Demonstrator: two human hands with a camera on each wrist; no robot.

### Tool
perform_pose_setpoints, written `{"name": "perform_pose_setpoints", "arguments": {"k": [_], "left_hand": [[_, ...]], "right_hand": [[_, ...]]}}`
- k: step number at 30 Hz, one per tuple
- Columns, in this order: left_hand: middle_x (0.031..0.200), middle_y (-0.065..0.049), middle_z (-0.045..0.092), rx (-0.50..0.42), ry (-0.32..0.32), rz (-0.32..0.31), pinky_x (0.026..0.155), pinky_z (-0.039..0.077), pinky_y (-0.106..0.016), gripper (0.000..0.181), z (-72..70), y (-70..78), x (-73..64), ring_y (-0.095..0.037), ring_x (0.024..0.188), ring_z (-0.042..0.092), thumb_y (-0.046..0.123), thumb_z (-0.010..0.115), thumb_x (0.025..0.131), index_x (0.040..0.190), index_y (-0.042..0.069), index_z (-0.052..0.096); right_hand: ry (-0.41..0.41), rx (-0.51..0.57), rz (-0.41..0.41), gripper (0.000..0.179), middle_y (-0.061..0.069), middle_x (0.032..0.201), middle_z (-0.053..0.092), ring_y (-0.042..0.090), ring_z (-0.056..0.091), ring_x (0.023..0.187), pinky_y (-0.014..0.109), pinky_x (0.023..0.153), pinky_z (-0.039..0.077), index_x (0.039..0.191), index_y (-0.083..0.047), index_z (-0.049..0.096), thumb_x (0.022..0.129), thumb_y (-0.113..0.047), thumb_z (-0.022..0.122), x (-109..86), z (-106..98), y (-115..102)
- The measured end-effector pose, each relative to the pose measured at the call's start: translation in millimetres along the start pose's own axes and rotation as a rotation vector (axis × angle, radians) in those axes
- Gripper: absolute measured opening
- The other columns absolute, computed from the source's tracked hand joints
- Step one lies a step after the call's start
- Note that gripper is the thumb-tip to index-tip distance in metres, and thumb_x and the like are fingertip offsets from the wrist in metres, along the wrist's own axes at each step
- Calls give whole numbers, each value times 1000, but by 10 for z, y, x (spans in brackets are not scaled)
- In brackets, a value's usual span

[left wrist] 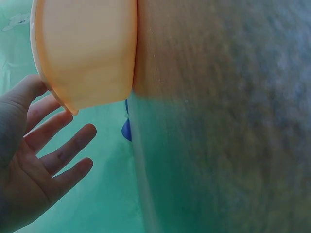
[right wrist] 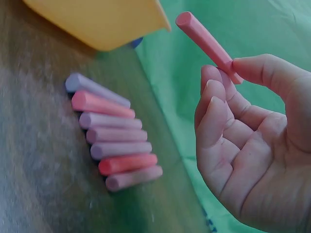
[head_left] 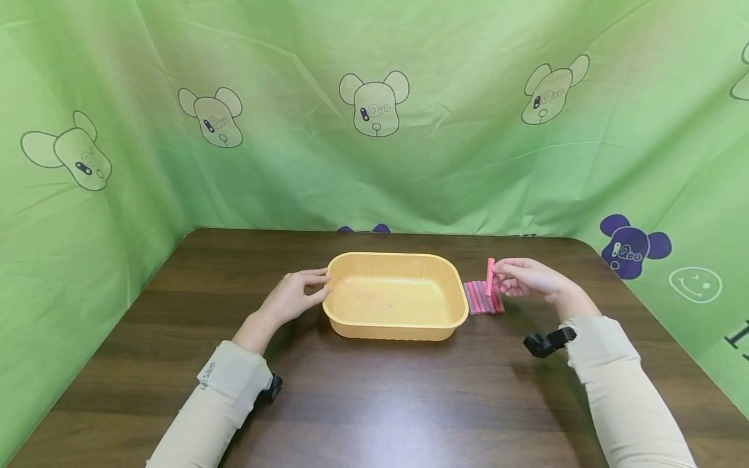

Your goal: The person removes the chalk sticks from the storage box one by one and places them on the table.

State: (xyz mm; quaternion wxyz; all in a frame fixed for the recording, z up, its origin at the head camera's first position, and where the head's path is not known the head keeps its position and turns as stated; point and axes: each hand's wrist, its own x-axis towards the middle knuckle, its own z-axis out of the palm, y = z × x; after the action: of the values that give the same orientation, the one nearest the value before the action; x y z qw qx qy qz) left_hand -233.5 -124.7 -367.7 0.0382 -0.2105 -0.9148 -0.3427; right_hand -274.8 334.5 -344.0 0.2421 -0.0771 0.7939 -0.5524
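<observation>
In the head view, a yellow plastic basin [head_left: 389, 331] stands on the table. My left hand [head_left: 295, 296] is at its left end, with fairly straight fingers right at the rim. The left wrist view shows the thumb and first fingers by the rim of the basin [left wrist: 90, 53], the other fingers spread. My right hand [head_left: 529, 278] pinches a pink chalk stick [head_left: 489, 278] between thumb and fingers. That chalk stick [right wrist: 206, 42] is raised and tilted in the right wrist view. Below it, a row of several pink and purple chalk sticks [right wrist: 116, 136] lies side by side, right of the basin.
The brown wooden table [head_left: 374, 403] extends in front of and beside the basin. A green curtain [head_left: 292, 175] with cartoon bear heads hangs behind the table and along both sides. Dark wrist-mounted cameras [head_left: 549, 342] sit at both sleeves.
</observation>
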Motion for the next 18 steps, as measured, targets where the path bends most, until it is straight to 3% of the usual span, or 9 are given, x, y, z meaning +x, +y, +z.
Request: {"name": "perform_pose_setpoints", "arguments": {"k": [18], "left_hand": [[132,-10,57,5,6,-5,104,42,-43,35,-4,22,-1,-28,127,50,22,61,89,120,6,64]], "right_hand": [[26,-20,47,23,-10,83,62,0,58,71,18,68,52,88,-27,58,100,-21,39,-103,-255,287]]}}
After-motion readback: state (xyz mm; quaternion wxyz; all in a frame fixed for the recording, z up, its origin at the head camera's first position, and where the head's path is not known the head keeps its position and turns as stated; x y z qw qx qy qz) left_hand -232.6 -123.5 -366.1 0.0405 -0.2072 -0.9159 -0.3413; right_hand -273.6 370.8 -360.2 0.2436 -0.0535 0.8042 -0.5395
